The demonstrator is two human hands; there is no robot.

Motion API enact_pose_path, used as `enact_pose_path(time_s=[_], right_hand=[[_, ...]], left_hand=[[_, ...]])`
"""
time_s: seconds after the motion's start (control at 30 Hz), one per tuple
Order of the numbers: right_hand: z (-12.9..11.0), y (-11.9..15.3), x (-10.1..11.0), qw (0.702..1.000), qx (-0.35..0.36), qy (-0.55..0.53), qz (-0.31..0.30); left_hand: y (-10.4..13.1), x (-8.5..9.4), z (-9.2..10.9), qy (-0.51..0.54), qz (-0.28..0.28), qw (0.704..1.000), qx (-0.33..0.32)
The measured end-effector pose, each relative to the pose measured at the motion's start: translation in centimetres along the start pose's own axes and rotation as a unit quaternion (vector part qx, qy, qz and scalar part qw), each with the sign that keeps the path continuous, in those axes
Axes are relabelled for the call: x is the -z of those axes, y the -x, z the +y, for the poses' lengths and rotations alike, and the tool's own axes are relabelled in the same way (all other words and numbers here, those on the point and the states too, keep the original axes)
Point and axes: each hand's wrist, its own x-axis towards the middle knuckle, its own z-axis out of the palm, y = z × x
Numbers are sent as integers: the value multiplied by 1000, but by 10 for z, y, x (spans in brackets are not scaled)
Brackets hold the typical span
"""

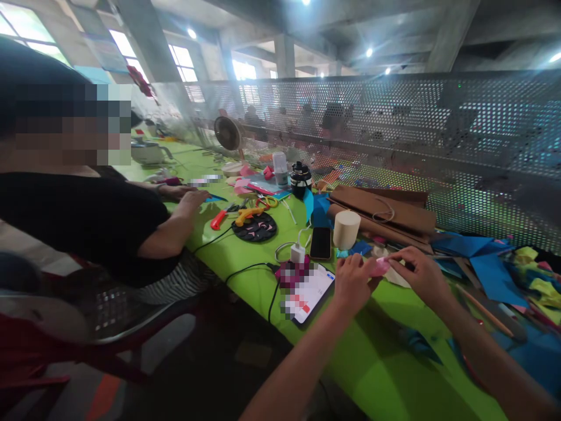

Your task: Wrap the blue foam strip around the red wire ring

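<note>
On the left a co-worker [87, 222] in a black shirt sits at the green bench [245, 257], one hand on blue paper [214, 199]. A phone [309, 292] with a lit screen lies near the bench edge. The left hand [353, 283] has its fingers [366, 263] closed on a small pink piece [379, 266], held just above the bench. The right hand [416, 272] pinches the same piece from the other side, fingers together on it. Behind them stands a cream cylinder [346, 229]; whether it holds anything cannot be told. Blue paper sheets [491, 269] lie to the right.
</note>
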Motion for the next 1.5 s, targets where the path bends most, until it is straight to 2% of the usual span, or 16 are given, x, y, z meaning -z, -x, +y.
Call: enact_pose_path(time_s=[0.27,0.6,0.8,1.03,1.13,1.23,1.3,1.4,1.43,1.5], right_hand=[[-1,-2,3,1000,1,-24,-15],[9,-3,-4,984,-120,-133,2],[7,-3,-11,975,-147,-168,-13],[3,0,-7,956,-186,-226,11],[1,4,-3,943,-200,-264,21],[-5,13,0,934,-207,-289,26],[-10,19,-1,932,-208,-295,30],[-16,28,-3,934,-204,-291,43],[-18,31,-3,935,-201,-287,51],[-19,36,-5,938,-196,-276,71]], left_hand=[[0,-1,0,1,-14,1000,12],[-1,-2,0,3,-41,998,54],[-1,-1,-2,-1,-47,997,66],[-4,0,-5,-44,-93,986,134],[-5,3,-4,-34,-76,986,146],[-7,9,3,63,-3,988,142],[-8,11,12,196,28,971,132],[-11,8,29,409,-4,902,135],[-11,6,35,449,-19,883,135],[-10,1,45,484,-36,864,133]])
